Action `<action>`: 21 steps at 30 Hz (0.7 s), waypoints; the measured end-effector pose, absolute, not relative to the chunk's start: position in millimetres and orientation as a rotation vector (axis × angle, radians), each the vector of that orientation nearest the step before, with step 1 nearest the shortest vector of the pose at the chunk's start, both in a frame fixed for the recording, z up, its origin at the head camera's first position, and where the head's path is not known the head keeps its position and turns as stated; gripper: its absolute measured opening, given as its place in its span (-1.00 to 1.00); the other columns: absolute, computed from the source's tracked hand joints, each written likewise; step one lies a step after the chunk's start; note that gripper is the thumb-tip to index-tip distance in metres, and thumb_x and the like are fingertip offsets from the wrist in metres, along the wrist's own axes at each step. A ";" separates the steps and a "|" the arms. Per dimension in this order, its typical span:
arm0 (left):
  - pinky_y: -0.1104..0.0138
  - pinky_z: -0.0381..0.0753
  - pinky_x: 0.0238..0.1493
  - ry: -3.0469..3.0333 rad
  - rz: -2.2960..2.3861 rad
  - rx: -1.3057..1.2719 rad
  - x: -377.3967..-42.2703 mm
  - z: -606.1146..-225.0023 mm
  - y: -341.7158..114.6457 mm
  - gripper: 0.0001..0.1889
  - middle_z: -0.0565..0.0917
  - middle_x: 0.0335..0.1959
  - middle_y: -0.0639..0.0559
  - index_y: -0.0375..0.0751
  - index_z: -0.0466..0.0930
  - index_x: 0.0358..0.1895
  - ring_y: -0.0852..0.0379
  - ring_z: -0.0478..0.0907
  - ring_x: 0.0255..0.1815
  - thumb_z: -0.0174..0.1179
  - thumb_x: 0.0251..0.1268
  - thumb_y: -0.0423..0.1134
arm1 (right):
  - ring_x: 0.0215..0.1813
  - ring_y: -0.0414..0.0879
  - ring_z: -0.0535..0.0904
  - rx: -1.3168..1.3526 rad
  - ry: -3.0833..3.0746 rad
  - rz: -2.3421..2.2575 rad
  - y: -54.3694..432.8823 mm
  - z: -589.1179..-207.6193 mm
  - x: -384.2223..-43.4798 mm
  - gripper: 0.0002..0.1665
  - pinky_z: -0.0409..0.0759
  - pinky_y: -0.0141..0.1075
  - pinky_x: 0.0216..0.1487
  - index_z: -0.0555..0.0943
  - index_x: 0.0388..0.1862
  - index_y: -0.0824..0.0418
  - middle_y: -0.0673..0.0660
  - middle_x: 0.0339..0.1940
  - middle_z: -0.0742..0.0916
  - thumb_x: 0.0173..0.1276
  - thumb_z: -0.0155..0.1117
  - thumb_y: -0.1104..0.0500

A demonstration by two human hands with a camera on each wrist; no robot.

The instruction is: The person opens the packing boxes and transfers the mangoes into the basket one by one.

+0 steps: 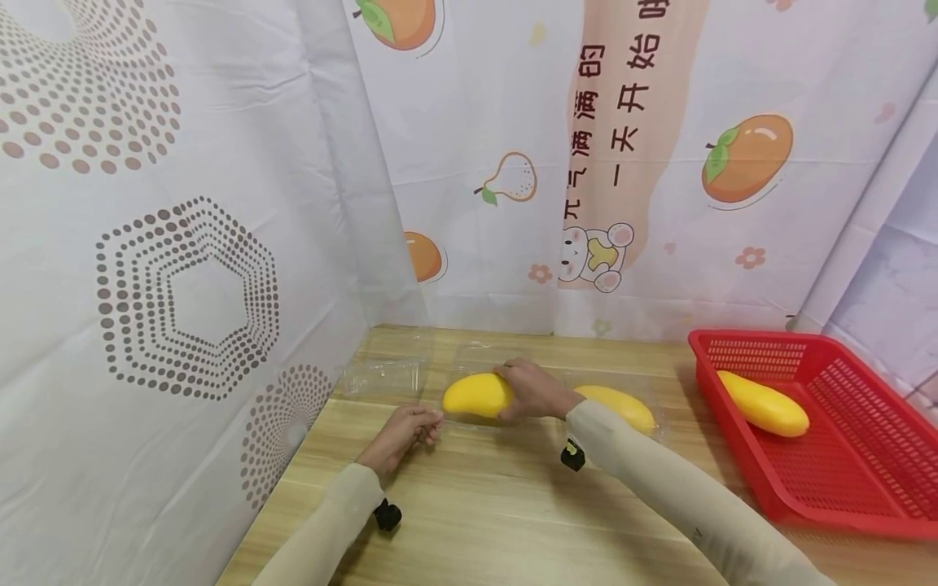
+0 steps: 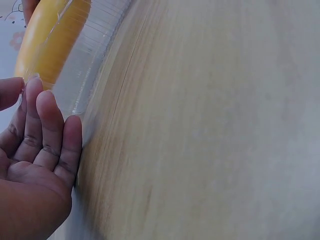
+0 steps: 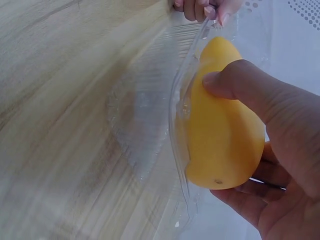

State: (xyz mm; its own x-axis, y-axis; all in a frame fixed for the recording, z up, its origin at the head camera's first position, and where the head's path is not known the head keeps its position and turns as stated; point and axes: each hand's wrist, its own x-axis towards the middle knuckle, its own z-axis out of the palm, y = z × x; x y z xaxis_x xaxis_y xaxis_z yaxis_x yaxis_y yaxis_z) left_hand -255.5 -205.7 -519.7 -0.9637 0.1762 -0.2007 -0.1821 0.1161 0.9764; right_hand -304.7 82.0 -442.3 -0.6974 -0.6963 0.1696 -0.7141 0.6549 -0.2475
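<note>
The right hand [image 1: 536,391] is gripping a mango [image 1: 475,395] in or over a clear box [image 3: 145,107] (which is unclear), whose edge the left hand [image 1: 403,435] is pinching. On the counter [image 1: 498,505], a second box [image 1: 384,378] is standing left, a third box [image 1: 648,386] is holding another mango [image 1: 619,408] right, and beyond, a red basket [image 1: 747,456] is cradling one more mango [image 1: 765,407]

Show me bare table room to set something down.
Widest: table between left sleeve and right sleeve, in front of the clear boxes. Narrower: a strip between rightmost box and red basket. Crowded: the middle box, with yellow fruit, left hand and right hand.
</note>
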 end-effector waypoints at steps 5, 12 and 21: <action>0.35 0.63 -0.24 2.127 1.929 -0.008 -253.2 -518.7 -206.2 -0.69 0.68 -0.28 -0.11 -0.48 0.67 -0.09 0.15 0.58 -0.36 0.27 0.46 -0.19 | 0.01 0.07 0.58 1.174 -2.806 0.467 84.1 -440.8 -303.0 -0.10 0.62 -0.06 0.06 0.56 0.27 0.35 0.23 0.06 0.68 0.01 0.69 -0.03; 0.34 0.62 -0.24 2.135 1.925 0.007 -251.6 -518.7 -205.9 -0.69 0.66 -0.33 -0.08 -0.49 0.66 -0.11 0.14 0.57 -0.36 0.25 0.46 -0.20 | 0.05 0.09 0.59 1.161 -2.787 0.464 88.8 -440.4 -302.2 -0.09 0.62 -0.06 0.10 0.56 0.27 0.35 0.24 0.09 0.69 0.00 0.70 -0.05; 0.33 0.62 -0.26 2.143 1.928 0.025 -251.9 -520.2 -206.8 -0.68 0.65 -0.38 -0.05 -0.50 0.65 -0.12 0.13 0.57 -0.38 0.24 0.48 -0.19 | 0.07 0.06 0.56 1.125 -2.815 0.489 93.9 -435.1 -301.9 -0.07 0.61 -0.08 0.11 0.55 0.29 0.33 0.21 0.10 0.68 0.01 0.70 -0.07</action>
